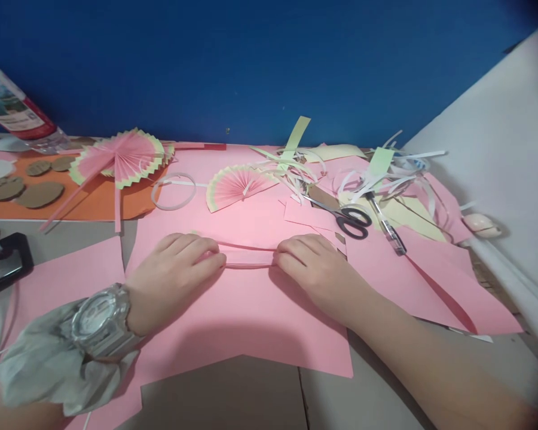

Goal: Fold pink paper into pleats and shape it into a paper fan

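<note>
A narrow pleated strip of pink paper (pixel 248 257) stretches between my two hands, its folds stacked along the near edge. My left hand (pixel 183 263), with a clear watch and a grey scrunchie at the wrist, is closed on the strip's left end. At the right end my right hand (pixel 307 263) pinches it the same way. Beneath both lies a large pink sheet (pixel 242 316). Just beyond my hands rests a folded pink paper fan (pixel 242 185) with a green-yellow rim. My fingertips hide both ends of the strip.
Black-handled scissors (pixel 352 222) and a pen (pixel 388 227) lie to the right, near curled paper strips (pixel 296 170). At the left are finished fans on sticks (pixel 121 155), cardboard discs (pixel 40 194), a bottle (pixel 18 110) and a phone (pixel 6 263). A blue wall (pixel 233 65) stands behind.
</note>
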Tool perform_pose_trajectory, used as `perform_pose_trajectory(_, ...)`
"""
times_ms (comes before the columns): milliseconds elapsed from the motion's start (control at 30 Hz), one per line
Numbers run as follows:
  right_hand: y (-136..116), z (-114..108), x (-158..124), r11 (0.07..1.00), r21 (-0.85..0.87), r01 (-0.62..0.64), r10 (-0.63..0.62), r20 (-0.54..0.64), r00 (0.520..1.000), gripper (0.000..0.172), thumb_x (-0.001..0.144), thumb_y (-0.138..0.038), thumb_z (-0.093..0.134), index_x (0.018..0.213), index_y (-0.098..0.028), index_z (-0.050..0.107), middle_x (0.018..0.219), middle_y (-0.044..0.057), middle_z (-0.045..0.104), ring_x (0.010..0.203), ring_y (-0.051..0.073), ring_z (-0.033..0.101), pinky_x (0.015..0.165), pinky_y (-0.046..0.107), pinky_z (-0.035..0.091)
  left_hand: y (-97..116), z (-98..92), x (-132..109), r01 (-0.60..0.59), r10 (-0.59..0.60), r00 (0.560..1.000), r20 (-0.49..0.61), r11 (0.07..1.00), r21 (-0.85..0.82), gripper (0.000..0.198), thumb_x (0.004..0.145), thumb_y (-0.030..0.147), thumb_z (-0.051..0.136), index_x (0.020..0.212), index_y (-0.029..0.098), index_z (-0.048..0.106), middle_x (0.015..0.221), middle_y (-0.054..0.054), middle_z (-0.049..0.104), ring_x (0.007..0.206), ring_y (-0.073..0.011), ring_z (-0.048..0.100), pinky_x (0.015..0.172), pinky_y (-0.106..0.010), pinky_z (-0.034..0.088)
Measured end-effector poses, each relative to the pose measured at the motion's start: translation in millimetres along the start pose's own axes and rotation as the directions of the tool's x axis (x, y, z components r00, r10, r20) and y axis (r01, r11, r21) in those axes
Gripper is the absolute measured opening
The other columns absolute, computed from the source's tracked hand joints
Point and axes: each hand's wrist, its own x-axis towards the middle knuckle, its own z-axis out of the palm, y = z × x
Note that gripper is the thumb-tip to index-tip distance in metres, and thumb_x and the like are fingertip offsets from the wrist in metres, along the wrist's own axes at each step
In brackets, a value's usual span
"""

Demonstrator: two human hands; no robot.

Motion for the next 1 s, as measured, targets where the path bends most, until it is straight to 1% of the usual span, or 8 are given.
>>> perform_pose_trajectory(167,-12.0,3.5,7.0,1.0,-0.012,-0.01,0.01,0.017,1.0,0.018,0.087,-0.007,0.045,0.096,-0.014,0.059,0.092,0.008,0.06,0.088,0.021,0.049,0.081,0.035,0.038,3.3,1.2,1.1,-0.062,0.063,0.998,0.021,0.998,-0.014,0.02,0.082,0.005,0.048,0.092,0.016,0.062,0.09,-0.008,0.062,0.082,-0.0207,0.055,0.072,-0.035,0.046)
perform_pose_trajectory(267,-16.2,4.8,10.6,1.0,0.01,0.003,-0.003,0.032,0.999,0.017,0.087,-0.006,0.045,0.092,-0.014,0.059,0.089,0.007,0.059,0.086,0.019,0.05,0.079,0.034,0.038,6.5,0.6,1.2,-0.068,0.069,0.997,0.037,0.997,-0.024,0.02,0.081,0.004,0.05,0.093,0.015,0.062,0.088,-0.007,0.061,0.078,-0.0204,0.054,0.069,-0.035,0.046)
perform_pose_trajectory(367,-18.5,5.7,11.6,0.999,0.037,0.007,-0.008,0.032,0.999,0.016,0.087,-0.007,0.045,0.085,-0.015,0.058,0.087,0.007,0.058,0.084,0.018,0.049,0.078,0.033,0.038,11.9,1.9,0.7,-0.043,0.045,0.998,0.044,0.998,-0.046,0.018,0.08,0.006,0.054,0.093,0.015,0.062,0.091,-0.007,0.061,0.08,-0.0207,0.054,0.07,-0.036,0.046)
perform_pose_trajectory(500,-23.9,8.3,12.1,0.994,0.106,-0.005,0.0,0.04,0.999,0.014,0.089,-0.011,0.045,0.087,-0.015,0.058,0.087,0.006,0.057,0.082,0.018,0.048,0.077,0.032,0.037,22.5,5.7,0.4,0.008,-0.006,1.0,0.028,0.996,-0.088,0.015,0.082,0.009,0.055,0.094,0.016,0.061,0.094,-0.007,0.061,0.083,-0.0208,0.054,0.072,-0.036,0.046)
perform_pose_trajectory(633,-28.8,10.5,13.9,0.989,0.15,-0.004,-0.002,0.039,0.999,0.014,0.089,-0.011,0.046,0.087,-0.016,0.058,0.086,0.005,0.056,0.078,0.017,0.046,0.072,0.03,0.036,28.2,6.3,2.0,0.023,-0.018,0.999,0.049,0.995,-0.102,0.009,0.086,0.014,0.052,0.086,0.016,0.061,0.086,-0.005,0.059,0.077,-0.0191,0.053,0.067,-0.033,0.044)
perform_pose_trajectory(800,-24.9,10.3,15.2,0.981,0.178,-0.075,0.057,0.102,0.993,0.01,0.087,-0.011,0.049,0.081,-0.015,0.056,0.08,0.004,0.052,0.071,0.016,0.041,0.064,0.029,0.033,17.8,2.0,6.0,-0.036,0.038,0.995,0.089,0.999,-0.032,0.027,0.092,0.03,0.045,0.07,0.016,0.055,0.069,-0.003,0.052,0.062,-0.0168,0.046,0.058,-0.032,0.038)
perform_pose_trajectory(900,-19.3,9.7,13.1,0.97,0.219,-0.101,0.08,0.104,0.991,0.012,0.09,-0.016,0.048,0.081,-0.015,0.055,0.079,0.004,0.051,0.071,0.016,0.041,0.064,0.029,0.033,6.2,0.0,5.6,-0.096,0.104,0.984,0.146,0.994,-0.056,0.025,0.092,0.031,0.045,0.074,0.017,0.056,0.072,-0.003,0.054,0.064,-0.0172,0.048,0.059,-0.031,0.038)
perform_pose_trajectory(1000,-14.9,7.8,8.8,0.962,0.253,-0.105,0.073,0.133,0.988,0.01,0.09,-0.014,0.048,0.084,-0.017,0.056,0.082,0.003,0.051,0.073,0.015,0.041,0.065,0.028,0.033,-3.5,-1.7,2.2,-0.124,0.129,0.979,0.158,0.992,-0.037,0.024,0.091,0.031,0.047,0.074,0.017,0.056,0.072,-0.004,0.055,0.067,-0.0184,0.049,0.062,-0.033,0.039)
